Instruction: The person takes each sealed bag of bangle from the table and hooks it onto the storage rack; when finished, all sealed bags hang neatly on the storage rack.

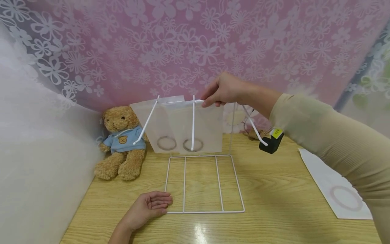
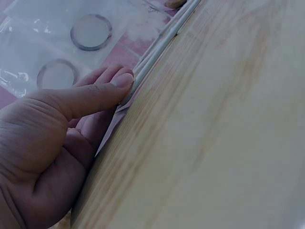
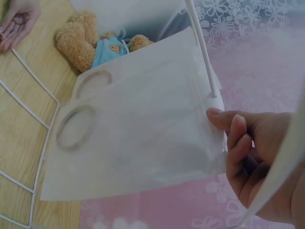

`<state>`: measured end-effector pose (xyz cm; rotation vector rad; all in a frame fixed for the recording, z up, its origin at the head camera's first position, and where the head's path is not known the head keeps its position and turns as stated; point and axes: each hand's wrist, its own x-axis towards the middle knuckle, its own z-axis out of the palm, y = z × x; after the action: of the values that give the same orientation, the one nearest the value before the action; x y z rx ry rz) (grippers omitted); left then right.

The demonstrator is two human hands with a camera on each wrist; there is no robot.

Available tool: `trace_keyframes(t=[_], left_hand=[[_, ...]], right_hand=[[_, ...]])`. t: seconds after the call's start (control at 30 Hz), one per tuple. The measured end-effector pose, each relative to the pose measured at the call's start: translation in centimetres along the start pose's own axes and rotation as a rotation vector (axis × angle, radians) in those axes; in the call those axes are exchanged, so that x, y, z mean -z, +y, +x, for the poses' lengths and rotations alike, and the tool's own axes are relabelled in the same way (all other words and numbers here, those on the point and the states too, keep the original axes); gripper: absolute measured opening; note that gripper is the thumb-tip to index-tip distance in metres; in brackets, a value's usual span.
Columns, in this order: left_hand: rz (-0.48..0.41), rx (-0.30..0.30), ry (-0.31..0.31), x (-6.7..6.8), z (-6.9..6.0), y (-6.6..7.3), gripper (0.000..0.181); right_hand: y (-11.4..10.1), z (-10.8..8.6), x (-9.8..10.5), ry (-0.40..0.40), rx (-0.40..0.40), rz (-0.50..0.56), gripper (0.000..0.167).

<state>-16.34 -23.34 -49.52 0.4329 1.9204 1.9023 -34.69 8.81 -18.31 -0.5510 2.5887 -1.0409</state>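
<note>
A white wire display rack (image 1: 199, 212) stands on the wooden table, with slanting prongs at its top. Two translucent plastic bags (image 1: 198, 127), each showing a ring-shaped mark low down, hang side by side at the left and middle prongs. My right hand (image 1: 226, 89) pinches the upper edge of the nearer bag (image 3: 138, 119) beside the middle prong (image 3: 202, 47). Whether the prong passes through that bag's hole is hard to see. Down at the base's front left corner, my left hand (image 1: 146, 208) holds the wire (image 2: 155, 57) between thumb and fingers.
A teddy bear (image 1: 122, 144) in a blue top sits left of the rack. Near the right prong is a black object (image 1: 271, 142) with a yellow label. Another bag (image 1: 332, 186) with a ring mark lies at the right. A pink flowered curtain (image 1: 195, 44) hangs behind.
</note>
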Motion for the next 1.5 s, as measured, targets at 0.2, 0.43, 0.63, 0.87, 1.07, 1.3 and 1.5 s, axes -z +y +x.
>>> trace_keyframes(t=[0.2,0.43,0.63,0.87,1.07,1.3,1.5], left_hand=[[-0.008,0.012,0.001,-0.1,-0.1,0.2,0.057],[-0.01,0.026,0.007,0.0,-0.1,0.2,0.058],[-0.019,0.03,0.001,0.0,-0.1,0.2,0.058],[-0.018,0.019,-0.01,0.0,-0.1,0.1,0.058],[-0.005,0.011,-0.011,0.0,0.0,0.1,0.058],[-0.006,0.024,-0.004,0.0,0.1,0.1,0.057],[-0.006,0.029,-0.001,0.0,0.1,0.2,0.056]], right_hand=[[-0.1,-0.4,0.3,-0.013,0.021,0.024,0.025],[0.0,-0.8,0.4,0.018,0.039,0.035,0.027],[-0.1,-1.7,0.5,0.036,0.054,0.054,0.029],[-0.1,-3.1,0.7,0.02,0.085,0.064,0.032],[-0.3,-4.7,0.8,0.012,0.112,0.07,0.034],[-0.9,-7.2,0.8,0.016,0.133,0.088,0.034],[-1.2,-9.6,0.6,0.016,0.153,0.082,0.026]])
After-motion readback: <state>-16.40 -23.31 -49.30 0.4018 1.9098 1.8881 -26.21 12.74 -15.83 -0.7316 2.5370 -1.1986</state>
